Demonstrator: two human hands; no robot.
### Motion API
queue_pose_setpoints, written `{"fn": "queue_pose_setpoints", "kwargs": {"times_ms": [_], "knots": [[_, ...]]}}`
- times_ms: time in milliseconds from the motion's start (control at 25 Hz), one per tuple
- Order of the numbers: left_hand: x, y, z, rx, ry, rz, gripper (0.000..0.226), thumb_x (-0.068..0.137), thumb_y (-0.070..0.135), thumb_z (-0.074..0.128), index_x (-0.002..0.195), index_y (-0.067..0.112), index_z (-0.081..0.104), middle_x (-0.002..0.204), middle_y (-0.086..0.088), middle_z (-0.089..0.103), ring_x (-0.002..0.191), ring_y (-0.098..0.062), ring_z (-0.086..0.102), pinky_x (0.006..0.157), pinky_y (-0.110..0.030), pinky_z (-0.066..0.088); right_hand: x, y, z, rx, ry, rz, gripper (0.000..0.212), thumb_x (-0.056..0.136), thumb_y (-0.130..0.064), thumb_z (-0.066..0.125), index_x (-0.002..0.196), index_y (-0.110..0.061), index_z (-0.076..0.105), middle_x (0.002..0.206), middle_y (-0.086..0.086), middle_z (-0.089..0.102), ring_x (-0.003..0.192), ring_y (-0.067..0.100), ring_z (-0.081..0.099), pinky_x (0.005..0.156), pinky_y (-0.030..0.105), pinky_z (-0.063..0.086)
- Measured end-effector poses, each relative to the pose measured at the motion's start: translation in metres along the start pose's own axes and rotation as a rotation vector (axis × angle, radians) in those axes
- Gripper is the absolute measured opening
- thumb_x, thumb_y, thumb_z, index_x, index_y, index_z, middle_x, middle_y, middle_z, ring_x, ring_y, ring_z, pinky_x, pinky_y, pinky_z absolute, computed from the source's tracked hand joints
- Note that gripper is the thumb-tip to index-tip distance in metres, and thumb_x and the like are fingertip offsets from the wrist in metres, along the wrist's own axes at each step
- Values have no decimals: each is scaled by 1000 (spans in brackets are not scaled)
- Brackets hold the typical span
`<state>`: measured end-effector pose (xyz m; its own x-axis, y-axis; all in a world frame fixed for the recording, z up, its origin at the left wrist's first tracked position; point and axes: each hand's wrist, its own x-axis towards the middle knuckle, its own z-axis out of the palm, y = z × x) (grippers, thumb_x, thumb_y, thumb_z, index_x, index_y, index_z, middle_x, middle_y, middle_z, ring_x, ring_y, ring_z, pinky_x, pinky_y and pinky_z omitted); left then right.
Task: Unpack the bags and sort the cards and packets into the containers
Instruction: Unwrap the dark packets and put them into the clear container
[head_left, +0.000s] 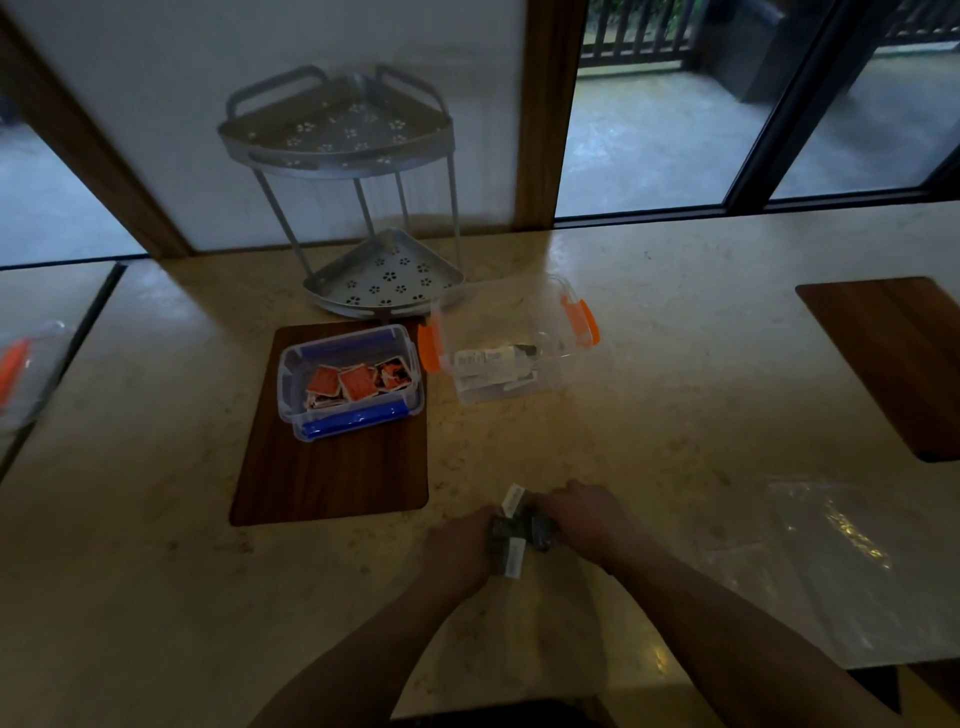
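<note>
Head view: a small bundle of dark packets (511, 538) with white labels is being held low over the counter (675, 395), near its front edge, and is being gripped from both sides. The left hand (457, 553) is being curled round the bundle's left end, while the right hand (582, 514) is being closed over its right end, probably so the packets are being squared up or split apart before sorting. Farther back, orange cards (353, 387) are being kept in the blue-clipped box (296, 364), which is sitting on a wooden mat (332, 478). Just to its right, labelled packets are being collected in the orange-clipped box (571, 364), so that looks like the bundle's destination. An emptied clear bag (841, 545) is lying flat at the right. A metal corner rack (363, 208) is standing behind the boxes.
</note>
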<state>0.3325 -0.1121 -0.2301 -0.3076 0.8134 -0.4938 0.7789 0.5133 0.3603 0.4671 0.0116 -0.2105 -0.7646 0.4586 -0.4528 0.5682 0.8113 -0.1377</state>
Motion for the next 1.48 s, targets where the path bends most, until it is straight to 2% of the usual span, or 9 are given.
{"fn": "queue_pose_setpoints", "kwargs": {"times_ms": [200, 400, 600, 720, 840, 960, 1200, 1320, 1480], "knots": [[1, -7, 2, -7, 21, -24, 39, 83, 39, 62, 118, 28, 48, 111, 0, 63, 95, -23, 62, 78, -36, 48, 0, 1, 4, -55, 73, 24, 39, 94, -24, 50, 132, -22, 44, 124, 9, 53, 114, 30, 49, 85, 41, 45], [2, -5, 1, -142, 53, -24, 25, 81, 30, 65, 93, 24, 44, 101, 0, 48, 81, -15, 46, 65, -30, 40, -7, 5, 6, -72, 132, 69, 38, 93, -28, 52, 130, -20, 46, 131, 10, 42, 118, 31, 41, 92, 42, 41], [6, -3, -18, -277, -121, 15, 21, 83, 25, 67, 81, 27, 46, 79, 9, 50, 69, -4, 47, 56, -18, 37, -12, 12, -1, 104, 28, 115, 22, 90, -28, 57, 111, -23, 56, 114, 6, 62, 103, 26, 57, 78, 35, 43], [15, -2, -34, -303, -216, 53, 22, 80, 20, 70, 91, 23, 52, 90, 4, 57, 76, -8, 54, 58, -18, 44, -15, 21, -7, 223, -4, 201, 25, 87, -29, 62, 111, -25, 57, 111, 3, 65, 100, 24, 61, 72, 32, 44], [25, 8, -45, -246, -164, 157, 21, 83, 20, 66, 104, 19, 59, 105, -3, 64, 86, -13, 56, 62, -20, 43, -20, 30, -13, 283, -3, 266, 24, 88, -26, 63, 111, -24, 60, 110, 3, 66, 99, 22, 62, 71, 31, 45], [37, 22, -51, -183, -148, 227, 26, 86, 17, 62, 112, 13, 64, 113, -8, 65, 95, -22, 61, 77, -34, 50, -27, 35, -10, 302, 1, 301, 23, 88, -24, 62, 111, -23, 61, 111, 3, 67, 100, 22, 62, 72, 32, 47], [60, 32, -38, 51, -225, 214, 62, 88, 17, 61, 144, 23, 38, 134, -10, 57, 106, -28, 62, 82, -39, 54, -37, 41, 5, 314, 18, 297, 26, 88, -23, 61, 113, -21, 62, 112, 5, 66, 102, 24, 61, 75, 33, 46], [62, 31, -30, 227, -172, 224, 61, 91, 20, 54, 148, 23, 31, 135, -12, 55, 115, -31, 54, 84, -41, 51, -39, 43, 11, 308, 57, 304, 25, 89, -23, 60, 114, -22, 62, 112, 4, 66, 104, 23, 60, 76, 32, 45], [62, 31, -26, 339, -85, 259, 41, 94, 22, 49, 134, 19, 46, 123, -12, 58, 113, -31, 49, 84, -43, 43, -40, 42, 17, 316, 113, 337, 22, 89, -24, 59, 111, -26, 63, 111, 2, 67, 103, 23, 61, 81, 34, 48]]}}
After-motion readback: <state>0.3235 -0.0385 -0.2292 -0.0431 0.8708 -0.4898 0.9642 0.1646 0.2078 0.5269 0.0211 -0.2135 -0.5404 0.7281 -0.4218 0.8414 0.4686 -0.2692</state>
